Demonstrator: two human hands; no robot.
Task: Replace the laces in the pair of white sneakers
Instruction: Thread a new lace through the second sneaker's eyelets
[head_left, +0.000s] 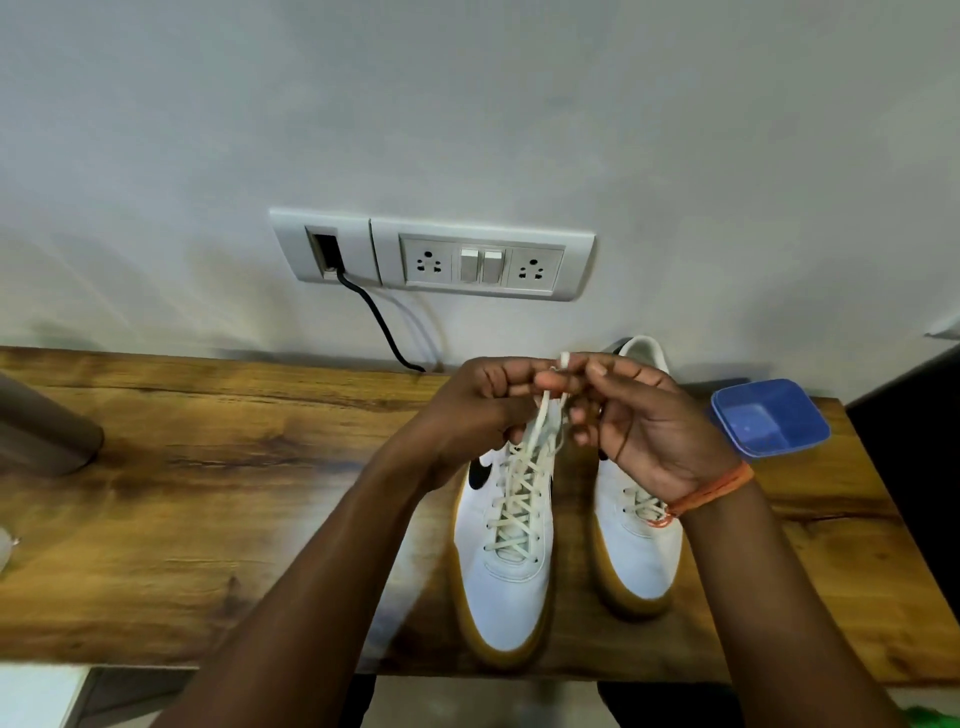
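Two white sneakers with gum-brown soles stand side by side on the wooden table, toes toward me. The left sneaker (506, 566) has a black swoosh and a cream lace (519, 493) crossed through its eyelets. Both ends of that lace rise to my hands above the shoe's collar. My left hand (483, 400) pinches the lace with curled fingers. My right hand (634, 421), an orange thread round its wrist, pinches the lace tip right beside it. The right sneaker (631, 551) is partly hidden behind my right hand and shows a laced lower part.
A blue plastic tray (769, 415) sits at the table's back right. A wall plate with sockets and switches (483, 265) has a black cable (379, 322) running down behind the wooden table (208, 493). A grey cylinder (41, 431) stands at far left.
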